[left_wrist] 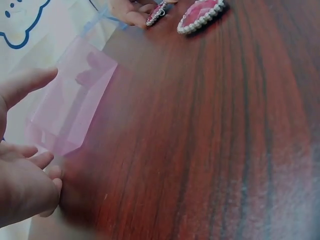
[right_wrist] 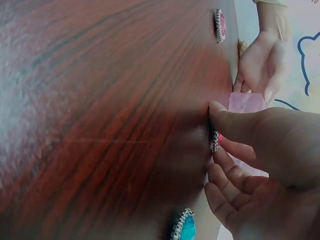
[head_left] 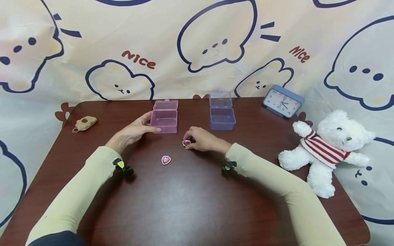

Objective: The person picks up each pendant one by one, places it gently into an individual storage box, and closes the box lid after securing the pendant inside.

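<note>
My left hand [head_left: 130, 134] holds a see-through pink plastic box [head_left: 168, 129] by its left side, thumb across the front. The box's lid [head_left: 166, 105] stands raised at the back. To the right, my right hand [head_left: 202, 139] pinches a deep pink heart-shaped gem [head_left: 186, 142] with a beaded silvery rim, low over the table. A lighter pink heart gem [head_left: 166, 160] with a pearly rim lies flat in front of the box. In the right wrist view, a blue gem [right_wrist: 188, 230] shows at the bottom edge; the head view hides it.
A see-through blue box [head_left: 222, 123] with its lid up stands behind my right hand. At the right are a blue clock [head_left: 284, 101] and a white teddy bear [head_left: 326, 150] in a striped top. A small tan pouch-like thing [head_left: 84, 123] lies far left.
</note>
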`<state>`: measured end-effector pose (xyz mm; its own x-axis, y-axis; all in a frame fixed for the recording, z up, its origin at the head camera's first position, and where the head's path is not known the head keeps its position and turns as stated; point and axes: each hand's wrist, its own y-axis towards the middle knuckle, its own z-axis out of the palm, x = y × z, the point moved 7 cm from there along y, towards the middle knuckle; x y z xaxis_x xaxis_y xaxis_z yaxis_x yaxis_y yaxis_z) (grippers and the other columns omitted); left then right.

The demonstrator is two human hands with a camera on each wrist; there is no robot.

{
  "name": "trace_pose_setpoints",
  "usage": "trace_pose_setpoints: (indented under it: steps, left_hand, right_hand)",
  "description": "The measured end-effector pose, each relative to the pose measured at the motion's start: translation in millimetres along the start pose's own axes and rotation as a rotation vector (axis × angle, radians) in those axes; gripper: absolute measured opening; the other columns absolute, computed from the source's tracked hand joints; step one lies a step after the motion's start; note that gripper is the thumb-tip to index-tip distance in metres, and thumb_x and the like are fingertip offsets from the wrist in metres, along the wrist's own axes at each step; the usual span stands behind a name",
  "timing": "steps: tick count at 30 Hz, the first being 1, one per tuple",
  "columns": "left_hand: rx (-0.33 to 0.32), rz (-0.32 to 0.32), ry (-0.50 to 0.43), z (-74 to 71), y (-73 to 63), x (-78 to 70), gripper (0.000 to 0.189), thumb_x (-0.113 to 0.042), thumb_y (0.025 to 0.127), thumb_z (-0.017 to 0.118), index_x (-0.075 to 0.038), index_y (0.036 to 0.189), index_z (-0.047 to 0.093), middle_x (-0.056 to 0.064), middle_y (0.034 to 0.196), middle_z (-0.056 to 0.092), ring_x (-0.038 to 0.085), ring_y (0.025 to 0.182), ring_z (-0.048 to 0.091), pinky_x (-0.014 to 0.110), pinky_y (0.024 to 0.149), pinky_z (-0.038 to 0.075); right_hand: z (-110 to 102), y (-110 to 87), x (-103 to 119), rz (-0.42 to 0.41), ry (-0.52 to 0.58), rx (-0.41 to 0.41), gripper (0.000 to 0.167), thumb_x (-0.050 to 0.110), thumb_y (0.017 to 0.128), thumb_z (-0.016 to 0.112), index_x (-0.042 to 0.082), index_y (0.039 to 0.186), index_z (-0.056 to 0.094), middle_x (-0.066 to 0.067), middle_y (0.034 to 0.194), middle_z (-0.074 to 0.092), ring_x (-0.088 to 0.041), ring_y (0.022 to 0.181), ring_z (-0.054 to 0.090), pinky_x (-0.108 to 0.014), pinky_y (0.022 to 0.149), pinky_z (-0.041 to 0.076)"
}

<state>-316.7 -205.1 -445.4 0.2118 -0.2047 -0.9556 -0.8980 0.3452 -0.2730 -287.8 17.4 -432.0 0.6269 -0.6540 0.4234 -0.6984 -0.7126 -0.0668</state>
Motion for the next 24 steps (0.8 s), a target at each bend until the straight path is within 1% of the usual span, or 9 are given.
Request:
trace_pose_setpoints:
  steps: [4,9,12,16,20,24]
  left_hand:
    - [-0.003,0.002,0.013,2.4,0.7,0.0,0.092,-0.009,0.095,0.072,-0.018,0.166,0.015,0.017,0.162,0.030,0.027,0.121,0.039,0.053,0.123,0.018]
    - [-0.010,0.000,0.020,3.7,2.5,1.5,0.092,-0.012,0.095,0.073,-0.018,0.166,0.014,0.015,0.166,0.026,0.033,0.132,0.031,0.054,0.123,0.017]
    - [-0.022,-0.006,0.027,3.4,3.2,1.1,0.093,-0.013,0.094,0.074,-0.018,0.166,0.014,0.016,0.164,0.026,0.034,0.136,0.029,0.055,0.123,0.018]
    - [-0.031,-0.019,0.038,5.0,3.7,0.0,0.095,-0.014,0.094,0.075,-0.016,0.166,0.013,0.019,0.163,0.026,0.037,0.143,0.027,0.058,0.128,0.014]
    - [-0.037,-0.026,0.072,3.4,2.2,1.1,0.097,-0.018,0.092,0.077,-0.015,0.166,0.013,0.017,0.167,0.022,0.038,0.152,0.021,0.061,0.130,0.008]
    - [-0.069,-0.010,0.112,-0.5,-1.8,3.0,0.098,-0.022,0.091,0.080,-0.013,0.165,0.016,0.015,0.169,0.023,0.037,0.154,0.021,0.060,0.131,0.010]
  right_hand:
    - [1.8,-0.3,-2.7,0.007,0.018,0.002,0.026,0.027,0.090,0.081,0.010,0.109,0.073,-0.006,0.104,0.064,-0.017,0.092,0.058,-0.029,0.084,0.052]
    - [1.6,-0.9,-1.7,0.004,0.023,-0.015,0.025,0.027,0.089,0.082,0.010,0.105,0.072,-0.004,0.101,0.065,-0.015,0.091,0.057,-0.028,0.082,0.050]
    - [0.6,-0.1,1.6,0.004,0.028,-0.018,0.026,0.027,0.088,0.082,0.010,0.105,0.071,-0.004,0.101,0.067,-0.015,0.091,0.059,-0.028,0.082,0.052]
    - [0.7,1.9,4.4,0.003,0.055,-0.013,0.028,0.026,0.089,0.082,0.009,0.108,0.071,-0.003,0.099,0.070,-0.014,0.090,0.062,-0.027,0.083,0.054]
    - [0.5,4.9,5.6,-0.007,0.078,-0.014,0.028,0.025,0.088,0.083,0.009,0.108,0.072,-0.001,0.097,0.072,-0.012,0.087,0.063,-0.024,0.080,0.054]
    - [-2.0,8.1,7.2,-0.029,0.111,-0.025,0.027,0.025,0.088,0.083,0.009,0.108,0.072,-0.001,0.097,0.073,-0.011,0.086,0.065,-0.021,0.079,0.055]
